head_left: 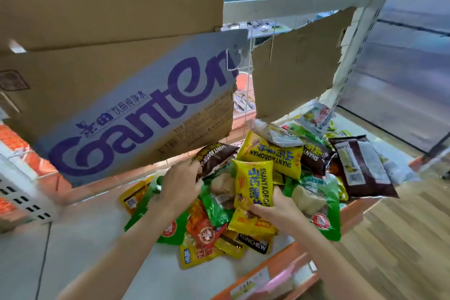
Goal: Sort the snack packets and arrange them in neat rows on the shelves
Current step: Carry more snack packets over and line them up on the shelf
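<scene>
1. the yellow shanyaobopian packet [253, 184] stands nearly upright, its long axis running up and away from the right hand [272, 209], which pinches its lower edge with curled fingers; the packet rises just above that hand, over the middle of the heap.
2. it is a glossy yellow pouch with blue lettering, puffed and a little creased, so i'd judge it light and slippery.
3. the left hand [180, 185] sits just to its left, fingers curled round the bottom of a dark brown shanyaobopian packet [214, 157] that tilts up toward the back.
4. both hands are about equally near the pile of mixed snack packets [243, 214], green, orange, yellow and brown, jumbled on the pale shelf [92, 238].
5. a second yellow packet [270, 153] lies flat just behind, a likely match for sorting.
6. a ganten cardboard flap [136, 109] hangs overhead, close above the left hand.
</scene>
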`<state>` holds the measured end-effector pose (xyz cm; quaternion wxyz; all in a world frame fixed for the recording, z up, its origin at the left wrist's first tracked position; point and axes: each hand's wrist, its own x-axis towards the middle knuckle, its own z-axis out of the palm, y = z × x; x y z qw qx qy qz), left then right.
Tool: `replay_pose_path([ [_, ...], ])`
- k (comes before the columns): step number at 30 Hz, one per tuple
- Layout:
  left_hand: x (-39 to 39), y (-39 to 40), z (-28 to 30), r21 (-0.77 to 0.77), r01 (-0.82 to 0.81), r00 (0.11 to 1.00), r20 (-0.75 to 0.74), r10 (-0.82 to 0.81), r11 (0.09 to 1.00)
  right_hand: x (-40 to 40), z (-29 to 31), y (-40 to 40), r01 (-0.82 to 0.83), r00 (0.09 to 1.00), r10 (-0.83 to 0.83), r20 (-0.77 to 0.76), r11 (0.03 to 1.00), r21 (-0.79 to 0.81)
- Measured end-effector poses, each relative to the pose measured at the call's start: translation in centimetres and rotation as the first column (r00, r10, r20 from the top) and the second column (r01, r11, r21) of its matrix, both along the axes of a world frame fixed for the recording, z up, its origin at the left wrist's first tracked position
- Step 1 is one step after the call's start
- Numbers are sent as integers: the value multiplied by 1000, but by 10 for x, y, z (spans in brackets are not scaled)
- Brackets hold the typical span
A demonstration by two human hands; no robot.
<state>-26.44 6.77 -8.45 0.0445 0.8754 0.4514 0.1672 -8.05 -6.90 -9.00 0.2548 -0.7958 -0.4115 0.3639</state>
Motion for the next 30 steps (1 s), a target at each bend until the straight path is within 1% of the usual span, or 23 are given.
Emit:
replay_pose_path([
  [2, -2, -18, 5, 29, 134, 989, 52, -136, 991, 2, -3, 1, -5, 1000, 5, 0, 1000, 14],
  [3, -4, -27, 7, 8, 197, 979, 52, -197, 980, 3, -4, 2, -10, 1000, 10, 6, 1000, 13],
  [5, -10, -41, 10, -105, 321, 947, 36, -319, 941, 3, -6, 4, -10, 1000, 10, 25, 1000, 5],
  [7, -16, -48, 11, -203, 394, 917, 24, -397, 897, 4, -9, 5, 3, 999, -3, 38, 1000, 11],
  [8, -18, -51, 11, -229, 387, 922, 66, -383, 893, 4, -10, 5, 3, 999, -4, 37, 1000, 14],
  [9, -20, -53, 10, -244, 338, 940, 130, -315, 909, 4, -11, 5, -2, 999, 2, 37, 1000, 16],
  [11, -21, -51, 7, -202, 145, 966, 240, -95, 968, 5, -12, 6, -21, 999, 20, 43, 1000, 19],
  [12, -20, -50, 9, -173, 32, 964, 264, 15, 984, 6, -12, 6, -30, 998, 29, 53, 999, 23],
  [13, -20, -48, 9, -170, -67, 963, 246, 108, 983, 6, -12, 6, -39, 997, 37, 66, 999, 27],
  [14, -20, -45, 9, -204, -151, 967, 174, 188, 967, 6, -12, 6, -46, 996, 44, 78, 998, 30],
  [15, -20, -43, 7, -267, -226, 967, 59, 250, 937, 5, -12, 6, -52, 995, 49, 87, 998, 32],
  [17, -17, -40, 2, -338, -314, 949, -134, 285, 887, 4, -12, 5, -55, 995, 51, 91, 998, 39],
  [18, -14, -41, 0, -339, -328, 942, -187, 279, 882, 3, -13, 5, -55, 995, 50, 88, 997, 52],
  [19, -10, -43, -1, -345, -321, 943, -202, 264, 882, 2, -13, 4, -55, 995, 49, 86, 996, 73],
  [20, -6, -46, -1, -366, -296, 953, -181, 245, 882, 1, -14, 3, -54, 995, 46, 87, 994, 92],
  [22, 2, -52, 0, -437, -255, 966, -71, 250, 863, -1, -14, 0, -59, 995, 48, 92, 991, 122],
  [24, 5, -60, 3, -522, -211, 956, 68, 287, 826, -1, -12, -3, -65, 996, 53, 77, 984, 165],
  [26, 3, -69, 5, -611, -128, 933, 193, 303, 781, 2, -10, -8, -42, 999, 47, -17, 975, 219],
  [27, 2, -76, 5, -649, -88, 920, 237, 311, 756, 3, -8, -10, -25, 992, 53, -110, 970, 242],
  [29, -2, -90, 5, -685, -54, 891, 295, 345, 727, 3, -4, -16, -13, 956, 96, -279, 958, 287],
  [30, -5, -98, 5, -700, -48, 868, 324, 376, 713, 2, -3, -20, -29, 940, 126, -316, 955, 295],
])
